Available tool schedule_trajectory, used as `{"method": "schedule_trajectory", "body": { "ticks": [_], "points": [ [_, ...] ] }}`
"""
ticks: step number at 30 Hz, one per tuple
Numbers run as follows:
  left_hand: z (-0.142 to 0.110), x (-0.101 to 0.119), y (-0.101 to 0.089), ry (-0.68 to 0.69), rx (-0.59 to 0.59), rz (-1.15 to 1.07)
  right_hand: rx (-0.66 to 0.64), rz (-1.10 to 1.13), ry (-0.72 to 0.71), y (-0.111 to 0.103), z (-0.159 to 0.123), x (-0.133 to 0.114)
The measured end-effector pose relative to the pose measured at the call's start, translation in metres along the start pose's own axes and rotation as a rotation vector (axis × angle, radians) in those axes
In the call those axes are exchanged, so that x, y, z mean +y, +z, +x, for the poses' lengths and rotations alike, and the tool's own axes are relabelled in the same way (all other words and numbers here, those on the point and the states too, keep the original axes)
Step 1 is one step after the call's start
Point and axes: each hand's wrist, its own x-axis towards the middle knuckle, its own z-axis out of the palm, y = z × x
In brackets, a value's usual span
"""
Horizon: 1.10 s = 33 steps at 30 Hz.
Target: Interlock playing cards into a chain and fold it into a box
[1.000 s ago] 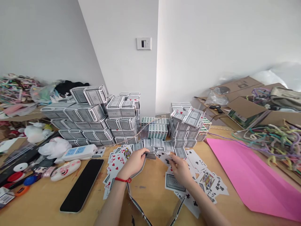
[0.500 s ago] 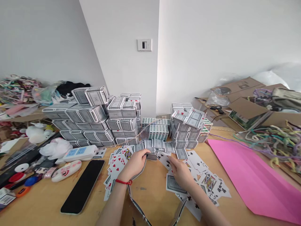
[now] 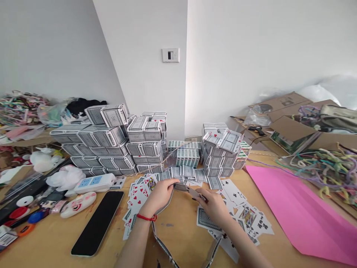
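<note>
Right of smartphone [image 3: 97, 224]: left hand [image 3: 160, 195] pinched folded-card strip [image 3: 180, 187], right hand [image 3: 215, 205] held a playing card [image 3: 193, 192] near its end; looked like joining step, next move likely called for aligned edges

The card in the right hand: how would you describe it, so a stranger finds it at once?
Above the wooden table, find the right hand, the one without the red bracelet. The card is pinched there, pointing toward the left hand. Loose cards lie nearby; this one is held up.
</note>
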Motion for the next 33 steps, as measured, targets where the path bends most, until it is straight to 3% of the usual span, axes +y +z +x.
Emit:
{"method": "schedule_trajectory", "body": {
  "ticks": [8,15,33],
  "points": [
    [0.0,-0.002,-0.002,-0.067,0.033,0.023,0.135,0.132,-0.092,0.0,0.0,0.004],
    [-0.002,0.001,-0.001,-0.037,0.017,0.056,0.102,-0.043,-0.086,0.004,-0.003,0.011],
    [-0.002,0.004,0.001,-0.045,0.025,0.068,0.103,-0.05,-0.102,0.004,-0.002,0.012]
  ]
}}
